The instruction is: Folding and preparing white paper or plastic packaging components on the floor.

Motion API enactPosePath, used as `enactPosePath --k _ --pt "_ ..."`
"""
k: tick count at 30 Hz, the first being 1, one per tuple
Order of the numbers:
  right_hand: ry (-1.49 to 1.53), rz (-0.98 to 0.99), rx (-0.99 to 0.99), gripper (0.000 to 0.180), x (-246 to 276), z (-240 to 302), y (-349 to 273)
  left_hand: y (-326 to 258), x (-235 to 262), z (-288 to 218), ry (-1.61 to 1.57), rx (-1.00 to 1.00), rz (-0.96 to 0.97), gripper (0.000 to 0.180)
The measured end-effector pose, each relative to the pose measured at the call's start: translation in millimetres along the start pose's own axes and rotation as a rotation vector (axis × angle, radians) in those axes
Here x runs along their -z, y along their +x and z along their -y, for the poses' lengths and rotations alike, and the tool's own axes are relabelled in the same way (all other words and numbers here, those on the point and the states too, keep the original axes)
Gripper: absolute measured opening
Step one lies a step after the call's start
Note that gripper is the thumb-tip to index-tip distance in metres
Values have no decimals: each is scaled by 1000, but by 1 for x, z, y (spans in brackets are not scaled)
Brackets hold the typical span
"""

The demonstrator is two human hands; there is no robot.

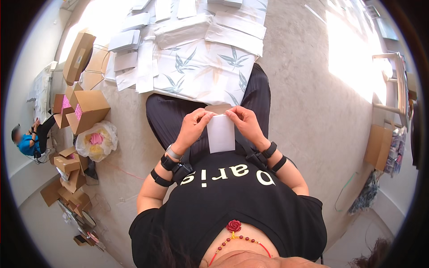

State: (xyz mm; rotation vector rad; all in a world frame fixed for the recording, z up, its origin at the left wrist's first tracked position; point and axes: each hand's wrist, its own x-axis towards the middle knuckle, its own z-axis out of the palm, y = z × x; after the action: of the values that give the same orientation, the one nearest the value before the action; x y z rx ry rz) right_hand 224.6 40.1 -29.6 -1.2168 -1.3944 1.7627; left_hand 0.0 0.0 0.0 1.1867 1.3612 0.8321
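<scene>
Both hands pinch a white envelope (221,132) at its top corners: left hand (193,127), right hand (245,123). The envelope is upright over the lap, just below the leaf-patterned cloth (201,71). Cardboard boxes (85,107) lie well left of the cloth.

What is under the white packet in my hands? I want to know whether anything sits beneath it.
Beneath the white packet only the lap in black trousers shows around its edges. A tan flap sticks out above it; whatever lies directly behind is covered.

- The white envelope (220,132) hides part of each thumb where it sits behind the brown flap (218,108).
- Pile contents beyond the leaf-print cloth (201,67) wash out in glare.
</scene>
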Motion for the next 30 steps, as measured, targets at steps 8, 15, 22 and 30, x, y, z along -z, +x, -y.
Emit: enactPosePath --k 8,15,22,30 --pt "-107 -5 23 22 -2 1 3 0 -1 8 -66 71 -15 25" --pt "-18 -49 66 25 -1 -15 4 -2 -6 11 -104 40 -17 27" --pt "97 -38 70 19 -3 -17 0 -5 -16 17 -197 -47 -130 18" --pt "241 -85 16 16 -3 -14 -4 -5 -17 24 -405 -1 -145 14"
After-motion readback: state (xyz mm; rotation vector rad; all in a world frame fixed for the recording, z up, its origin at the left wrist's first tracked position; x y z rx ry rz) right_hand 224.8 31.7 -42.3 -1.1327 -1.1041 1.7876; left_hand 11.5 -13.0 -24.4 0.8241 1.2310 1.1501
